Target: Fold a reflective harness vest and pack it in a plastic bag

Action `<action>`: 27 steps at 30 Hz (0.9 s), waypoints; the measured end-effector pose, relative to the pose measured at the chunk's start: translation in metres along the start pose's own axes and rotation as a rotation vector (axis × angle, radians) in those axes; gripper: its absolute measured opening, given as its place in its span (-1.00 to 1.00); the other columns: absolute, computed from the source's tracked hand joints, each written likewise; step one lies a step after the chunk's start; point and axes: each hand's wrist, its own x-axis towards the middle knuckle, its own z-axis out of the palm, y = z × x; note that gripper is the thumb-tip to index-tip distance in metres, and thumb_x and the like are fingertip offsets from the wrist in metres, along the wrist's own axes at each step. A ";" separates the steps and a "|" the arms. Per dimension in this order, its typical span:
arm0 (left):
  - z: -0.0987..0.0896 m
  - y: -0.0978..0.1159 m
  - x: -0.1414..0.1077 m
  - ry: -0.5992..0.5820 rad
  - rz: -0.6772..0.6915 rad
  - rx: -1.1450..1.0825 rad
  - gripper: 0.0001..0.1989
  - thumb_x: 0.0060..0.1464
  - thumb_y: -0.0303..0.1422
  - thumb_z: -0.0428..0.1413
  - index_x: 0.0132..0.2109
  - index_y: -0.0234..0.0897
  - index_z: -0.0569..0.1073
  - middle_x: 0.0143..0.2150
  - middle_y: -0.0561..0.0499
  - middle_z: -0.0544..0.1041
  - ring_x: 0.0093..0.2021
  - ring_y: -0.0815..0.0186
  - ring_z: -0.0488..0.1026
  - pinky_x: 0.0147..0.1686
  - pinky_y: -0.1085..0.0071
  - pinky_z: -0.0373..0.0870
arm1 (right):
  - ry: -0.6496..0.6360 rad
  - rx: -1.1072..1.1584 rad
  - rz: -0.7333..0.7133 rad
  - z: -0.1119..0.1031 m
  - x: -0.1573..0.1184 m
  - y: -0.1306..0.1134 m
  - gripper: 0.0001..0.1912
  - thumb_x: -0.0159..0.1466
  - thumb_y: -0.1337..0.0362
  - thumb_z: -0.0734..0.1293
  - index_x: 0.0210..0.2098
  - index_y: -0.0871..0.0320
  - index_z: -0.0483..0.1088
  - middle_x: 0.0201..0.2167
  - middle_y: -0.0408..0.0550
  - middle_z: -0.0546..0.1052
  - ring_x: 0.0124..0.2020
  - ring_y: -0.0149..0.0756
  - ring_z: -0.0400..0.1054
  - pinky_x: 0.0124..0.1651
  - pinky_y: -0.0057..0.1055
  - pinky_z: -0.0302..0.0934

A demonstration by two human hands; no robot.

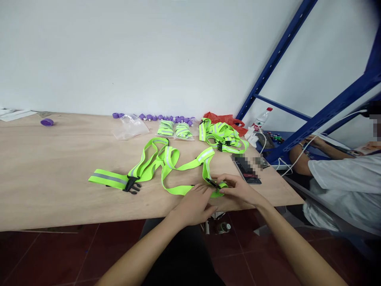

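A neon-green reflective strap point(178, 190) with a grey stripe lies in loose loops across the table in front of me. At its left end sits a black side-release buckle point(131, 184) with its prongs bare. My left hand point(195, 204) lies over the strap's near right part, fingers stretched out and palm down. With thumb and fingers, my right hand point(238, 188) grips the strap's right end beside a black plastic fitting point(213, 183). The fingertips partly cover that end.
Two bagged straps point(174, 130), a clear plastic bag point(129, 127) and purple pieces point(178, 119) lie along the wall. More green straps point(223, 135) rest by a red bag point(223, 118). A phone point(246, 169) lies right. Blue shelving point(276, 55) and a seated person point(342, 178) are beyond.
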 end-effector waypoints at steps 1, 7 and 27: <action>-0.001 0.000 0.001 0.026 -0.041 -0.067 -0.58 0.23 -0.26 0.10 0.18 -0.34 0.37 0.17 -0.22 0.47 0.19 0.03 0.38 0.17 0.13 0.32 | 0.007 0.010 0.002 0.002 0.000 0.001 -0.53 0.06 -0.10 0.54 -0.28 0.15 0.49 -0.05 0.09 0.55 0.05 -0.01 0.40 0.18 -0.12 0.24; -0.003 -0.004 0.014 0.229 -0.323 -0.560 -0.45 0.31 0.00 -0.10 -0.28 -0.35 0.55 -0.28 -0.09 0.61 -0.23 0.15 0.51 -0.22 0.31 0.38 | 0.153 -0.126 -0.180 0.025 -0.001 0.005 -0.62 0.17 -0.07 0.48 -0.35 0.13 0.45 -0.16 0.05 0.53 -0.07 -0.10 0.42 0.05 -0.20 0.29; -0.001 -0.017 0.012 0.316 -0.287 -0.929 -0.54 0.19 0.00 0.01 -0.42 -0.30 0.47 -0.39 -0.05 0.56 -0.26 0.17 0.49 -0.09 0.25 0.42 | 0.411 -0.208 -0.181 0.041 -0.012 0.005 -0.45 0.14 -0.07 0.49 0.00 0.06 0.36 -0.07 0.04 0.51 -0.06 -0.05 0.45 -0.07 -0.24 0.42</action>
